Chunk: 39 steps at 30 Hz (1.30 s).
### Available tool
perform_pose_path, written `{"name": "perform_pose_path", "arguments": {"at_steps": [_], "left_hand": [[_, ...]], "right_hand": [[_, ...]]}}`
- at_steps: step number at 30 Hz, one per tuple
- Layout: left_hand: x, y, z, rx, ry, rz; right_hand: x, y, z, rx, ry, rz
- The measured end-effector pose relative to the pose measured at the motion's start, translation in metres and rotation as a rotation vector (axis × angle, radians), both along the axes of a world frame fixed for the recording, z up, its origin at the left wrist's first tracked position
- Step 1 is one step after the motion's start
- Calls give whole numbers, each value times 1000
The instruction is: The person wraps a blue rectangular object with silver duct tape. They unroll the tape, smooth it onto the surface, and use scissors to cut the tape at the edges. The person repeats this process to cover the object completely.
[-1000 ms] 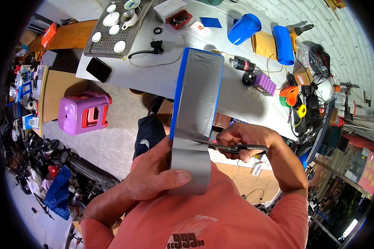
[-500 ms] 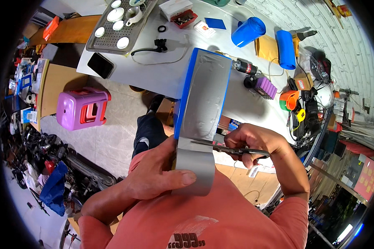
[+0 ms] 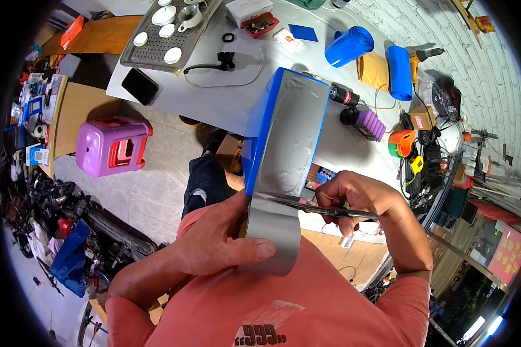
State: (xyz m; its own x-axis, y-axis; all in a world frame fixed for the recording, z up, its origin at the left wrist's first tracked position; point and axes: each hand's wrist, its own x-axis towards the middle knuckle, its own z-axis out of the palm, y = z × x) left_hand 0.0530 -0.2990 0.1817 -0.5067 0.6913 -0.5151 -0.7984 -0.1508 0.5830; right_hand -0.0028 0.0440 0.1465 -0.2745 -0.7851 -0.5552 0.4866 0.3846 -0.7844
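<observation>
"Head view: what do you count?"

"Two bare hands, one pair of scissors (image 3: 330, 210), one grey tape roll (image 3: 283, 240) and one long blue block (image 3: 260, 127). Beyond them, two blue rolls (one here (image 3: 348, 47), the other here (image 3: 399, 73)) and one phone (image 3: 140, 87) lie on the white table (image 3: 200, 104); one purple stool (image 3: 98, 150) stands on the floor."

"How does the block look?"

"Blue along its side, with wide grey tape (image 3: 295, 133) over the upper face, glossy and a bit wrinkled. It's in front of the person's chest, its far end overlapping the table in view (whether it rests on anything, I can't tell). The tape runs unbroken from face to roll, as far as I can see."

"And the hands?"

"The left hand (image 3: 220, 243) is gripping the tape roll, thumb laid across its front, other fingers mostly hidden. The right hand (image 3: 356, 199) is closed around the scissors' dark handles, elbow bent outward, wrist turned in, so the blades point left across the tape, just beside the block's near end."
</observation>
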Motion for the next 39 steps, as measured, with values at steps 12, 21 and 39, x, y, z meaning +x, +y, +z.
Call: {"name": "perform_pose_path", "arguments": {"at_steps": [12,21,39], "left_hand": [[1,-1,-3,-10,-11,-14],[0,-2,-5,-23,41,-14],[5,-4,-19,-57,164,-51]], "right_hand": [[-14,-12,17,134,-87,63],[-19,-21,34,130,-44,74],[-22,-29,50,217,-81,48]]}}
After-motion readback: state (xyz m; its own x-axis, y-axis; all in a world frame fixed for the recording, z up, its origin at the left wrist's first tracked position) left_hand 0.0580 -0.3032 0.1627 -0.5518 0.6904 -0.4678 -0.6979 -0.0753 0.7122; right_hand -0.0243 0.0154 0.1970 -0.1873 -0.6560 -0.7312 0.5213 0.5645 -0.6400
